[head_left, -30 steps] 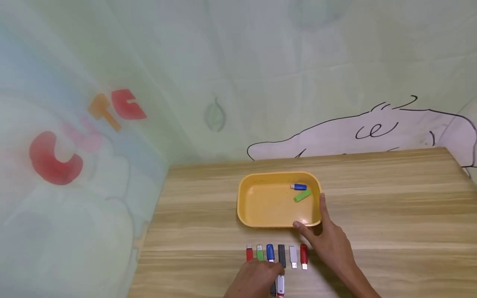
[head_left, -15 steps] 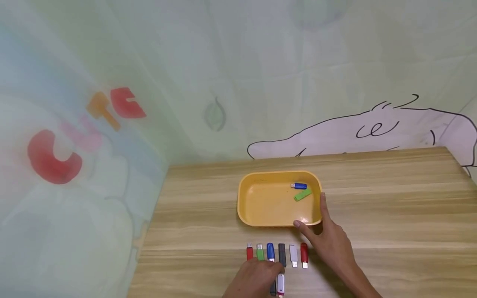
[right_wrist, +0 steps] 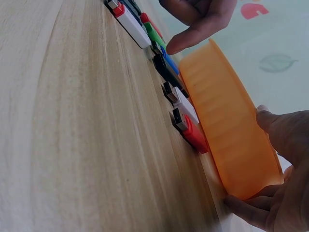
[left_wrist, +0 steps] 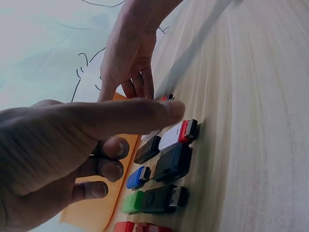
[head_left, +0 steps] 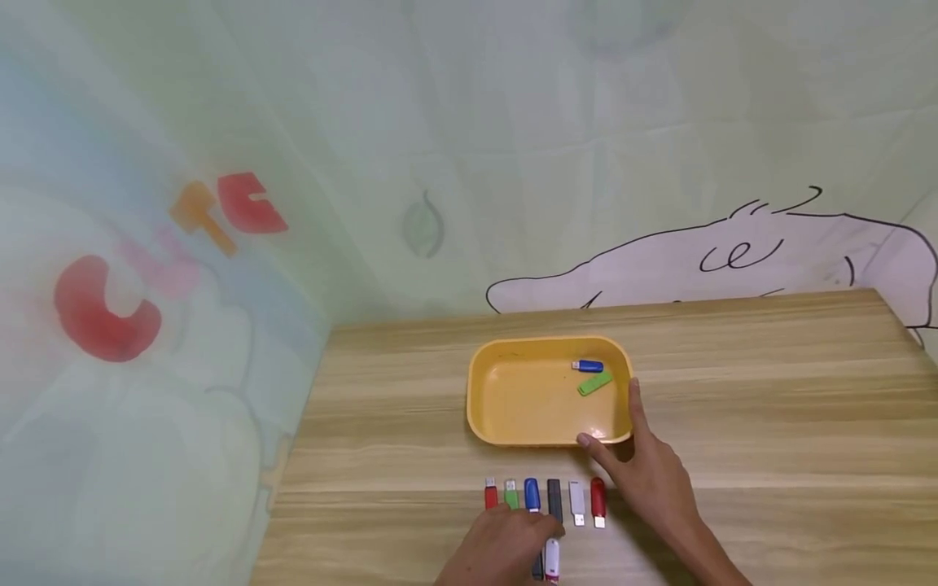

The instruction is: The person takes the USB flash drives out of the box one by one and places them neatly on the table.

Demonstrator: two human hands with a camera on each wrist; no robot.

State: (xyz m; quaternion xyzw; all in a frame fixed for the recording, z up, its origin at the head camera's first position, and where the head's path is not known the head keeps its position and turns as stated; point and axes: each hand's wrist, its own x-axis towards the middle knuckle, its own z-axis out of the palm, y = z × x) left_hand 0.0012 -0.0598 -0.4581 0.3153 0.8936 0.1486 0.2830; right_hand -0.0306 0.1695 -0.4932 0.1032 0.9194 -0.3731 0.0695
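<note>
My right hand point(head_left: 655, 480) holds the near right corner of a yellow plastic bin point(head_left: 513, 440), its thumb at the front rim and fingers along the right side. Inside the bin lie a blue USB stick point(head_left: 589, 366) and a green USB stick point(head_left: 595, 383). My left hand point(head_left: 501, 547) hovers over USB sticks lined up before the bin, with its fingers loosely bent and nothing between them. Close under its fingertips are a white USB stick point(left_wrist: 170, 137) with a red end and a dark USB stick point(left_wrist: 173, 163). My left hand partly hides the nearer row in the head view.
The farther row holds a red USB stick point(head_left: 491, 494), a green one point(head_left: 510, 495), a blue one point(head_left: 532, 494), a black one point(head_left: 554, 498), a silver one point(head_left: 576, 500) and a dark red one point(head_left: 598, 498). Printed cloth point(head_left: 410, 146) borders the wooden table point(head_left: 777, 391) behind and left.
My left hand's fingertips have shifted slightly to the right over the sticks. My right hand and the bin stay where they were.
</note>
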